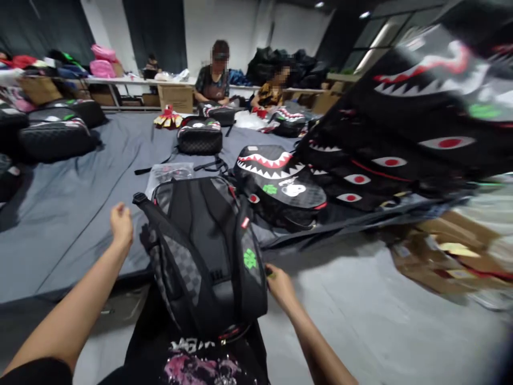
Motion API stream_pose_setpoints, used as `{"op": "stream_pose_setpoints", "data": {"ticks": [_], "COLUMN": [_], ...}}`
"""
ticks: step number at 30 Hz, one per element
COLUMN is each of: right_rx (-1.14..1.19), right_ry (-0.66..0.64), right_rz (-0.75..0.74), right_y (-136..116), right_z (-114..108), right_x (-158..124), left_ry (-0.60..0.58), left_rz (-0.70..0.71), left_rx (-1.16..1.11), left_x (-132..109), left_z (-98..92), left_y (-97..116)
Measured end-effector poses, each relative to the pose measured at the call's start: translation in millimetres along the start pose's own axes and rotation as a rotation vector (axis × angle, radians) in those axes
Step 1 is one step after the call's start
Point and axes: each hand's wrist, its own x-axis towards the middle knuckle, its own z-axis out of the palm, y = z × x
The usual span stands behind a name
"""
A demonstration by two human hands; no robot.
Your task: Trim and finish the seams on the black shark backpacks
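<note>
A black backpack [210, 240] with grey checkered panels and a green mark rests against my lap and the table's front edge, its padded back and shoulder straps facing up. To its left, my left hand [121, 224] is raised with its fingers curled closed; anything inside them is too small to make out. At the backpack's right side, my right hand [280, 286] pinches something small and dark at the edge, which I cannot make out. A clear plastic bag [170, 174] lies just behind the backpack.
A shark-mouth backpack [280, 184] lies right of centre on the grey-covered table [108, 176]. Stacked black bags with red eyes [356, 179] fill the right. More backpacks [56, 139] stand at left. Two people [214, 83] sit behind. Cardboard [441, 256] lies on the floor at right.
</note>
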Motion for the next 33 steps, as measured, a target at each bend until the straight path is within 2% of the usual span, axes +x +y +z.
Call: {"op": "stream_pose_setpoints", "data": {"ticks": [1, 2, 3, 5, 6, 8, 9, 10, 12, 14, 15, 16, 18, 20, 23, 26, 27, 29, 31, 33], "right_rx": [0.01, 0.048, 0.094, 0.241, 0.256, 0.306, 0.314, 0.284, 0.18, 0.113, 0.119, 0.148, 0.254, 0.349, 0.446, 0.641, 0.72, 0.847, 0.896, 0.857], "right_ry": [0.083, 0.195, 0.303, 0.43, 0.389, 0.244, 0.151, 0.11, 0.081, 0.183, 0.289, 0.398, 0.597, 0.698, 0.704, 0.643, 0.615, 0.568, 0.553, 0.576], "right_rz": [0.061, 0.118, 0.119, -0.018, -0.099, -0.25, -0.318, -0.383, -0.511, -0.594, -0.605, -0.587, -0.53, -0.491, -0.43, -0.29, -0.246, -0.165, -0.089, -0.025], "right_y": [-5, -15, -30, -72, -95, -135, -147, -152, -140, -106, -86, -67, -41, -33, -45, -59, -61, -65, -68, -71], "right_z": [-8, -19, -32, -50, -51, -34, -17, 2, 39, 68, 79, 86, 93, 95, 98, 98, 96, 91, 85, 81], "right_x": [-2, -3, -2, 4, 8, 15, 18, 22, 28, 32, 33, 35, 38, 42, 49, 49, 48, 47, 51, 58], "left_ry": [0.09, 0.095, 0.009, -0.364, -0.569, -0.865, -0.942, -0.978, -0.97, -0.925, -0.902, -0.878, -0.816, -0.733, -0.65, -0.737, -0.79, -0.888, -0.952, -0.945], "left_rz": [0.097, 0.251, 0.448, 0.783, 0.904, 1.05, 1.082, 1.092, 1.099, 1.137, 1.162, 1.183, 1.222, 1.299, 1.438, 1.453, 1.449, 1.46, 1.491, 1.51], "left_rx": [-0.008, 0.001, 0.037, 0.19, 0.291, 0.484, 0.576, 0.664, 0.787, 0.818, 0.804, 0.774, 0.679, 0.569, 0.535, 0.682, 0.725, 0.74, 0.674, 0.613], "left_x": [-13, -30, -51, -98, -123, -168, -185, -197, -208, -206, -203, -200, -192, -177, -140, -99, -89, -75, -68, -63], "left_z": [-11.4, -17.7, -18.2, -3.9, 7.8, 30.4, 37.5, 40.1, 31.1, 11.4, 2.6, -2.7, 3.0, 30.9, 94.3, 146.1, 156.1, 164.5, 161.4, 153.5], "left_y": [9, 22, 36, 56, 59, 45, 28, 8, -37, -66, -70, -66, -37, 8, 70, 98, 100, 98, 94, 91]}}
